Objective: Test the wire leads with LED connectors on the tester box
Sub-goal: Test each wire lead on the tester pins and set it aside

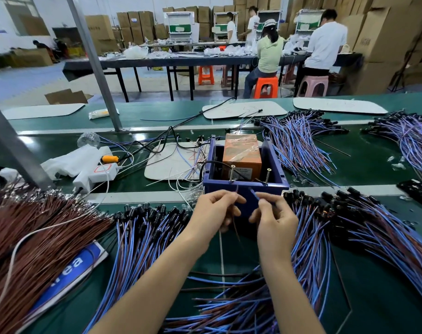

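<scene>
Two bare forearms rise from the bottom edge of the frame over a loose heap of blue and brown wire leads (241,297) lying on the green work surface (373,292). At centre frame, the left hand (214,210) pinches a thin brown wire lead (236,191) between thumb and curled fingers, with the tip pointing up. The right hand (275,218) pinches a blue wire lead (253,192) the same way, with its tip angled up and left. Both tips sit just below two upright metal screws (232,173) on the near wall of the dark blue plastic tester box (281,165); I cannot tell whether they touch. An orange tape-wrapped block (242,150) stands inside the box. Bundles tipped with black LED connectors (152,212) fan out on both sides of the hands, and a brown wire bundle (36,225) fills the lower left.
</scene>
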`<control>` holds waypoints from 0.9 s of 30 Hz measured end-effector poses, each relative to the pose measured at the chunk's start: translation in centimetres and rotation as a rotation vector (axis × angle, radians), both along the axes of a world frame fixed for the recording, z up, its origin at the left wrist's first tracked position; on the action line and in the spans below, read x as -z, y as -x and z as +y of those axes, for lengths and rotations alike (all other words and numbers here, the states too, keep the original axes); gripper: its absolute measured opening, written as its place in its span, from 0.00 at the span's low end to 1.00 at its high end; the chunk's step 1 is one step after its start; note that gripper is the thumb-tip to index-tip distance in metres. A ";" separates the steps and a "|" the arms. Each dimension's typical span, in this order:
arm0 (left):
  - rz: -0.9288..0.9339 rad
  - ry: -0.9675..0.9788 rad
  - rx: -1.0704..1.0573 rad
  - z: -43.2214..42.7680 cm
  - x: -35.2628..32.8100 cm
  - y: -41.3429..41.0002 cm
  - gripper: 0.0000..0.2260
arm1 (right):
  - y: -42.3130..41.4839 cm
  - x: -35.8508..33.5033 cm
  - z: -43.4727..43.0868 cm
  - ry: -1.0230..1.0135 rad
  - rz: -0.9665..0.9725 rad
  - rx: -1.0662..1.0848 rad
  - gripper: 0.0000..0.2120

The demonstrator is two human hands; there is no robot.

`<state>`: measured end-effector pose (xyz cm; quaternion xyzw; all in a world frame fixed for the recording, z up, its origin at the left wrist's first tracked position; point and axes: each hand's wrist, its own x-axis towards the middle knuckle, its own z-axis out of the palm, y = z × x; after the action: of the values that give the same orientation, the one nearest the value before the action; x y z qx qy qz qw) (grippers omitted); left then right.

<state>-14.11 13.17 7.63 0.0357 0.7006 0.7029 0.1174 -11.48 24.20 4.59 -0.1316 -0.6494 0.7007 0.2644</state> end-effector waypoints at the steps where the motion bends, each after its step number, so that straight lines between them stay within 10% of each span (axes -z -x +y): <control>1: 0.018 0.040 0.124 -1.0 0.0 -0.7 0.11 | -0.5 -0.3 0.7 -0.035 -0.003 -0.141 0.11; 5: 0.151 0.398 0.551 -7.7 0.5 -3.2 0.23 | -2.1 -1.1 3.5 -0.462 -0.235 -0.756 0.15; 9: 0.412 1.082 0.191 -13.3 2.3 -2.9 0.18 | -3.6 -0.1 2.9 -0.810 -0.414 -0.985 0.16; 12: 0.472 1.233 0.090 -13.8 3.5 -3.7 0.14 | -4.0 0.5 2.2 -0.868 -0.425 -1.016 0.16; 20: 0.466 1.189 -0.168 -12.0 4.2 -4.3 0.20 | -4.2 1.0 1.6 -0.809 -0.419 -0.992 0.16; 27: 0.359 0.750 -0.314 -11.2 1.4 -4.0 0.20 | -4.4 0.0 0.5 -0.496 -0.348 -0.827 0.14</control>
<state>-10.07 1.94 6.19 0.0053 0.9134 0.3920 -0.1095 -7.03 24.67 4.64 0.0884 -0.8285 0.5391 -0.1233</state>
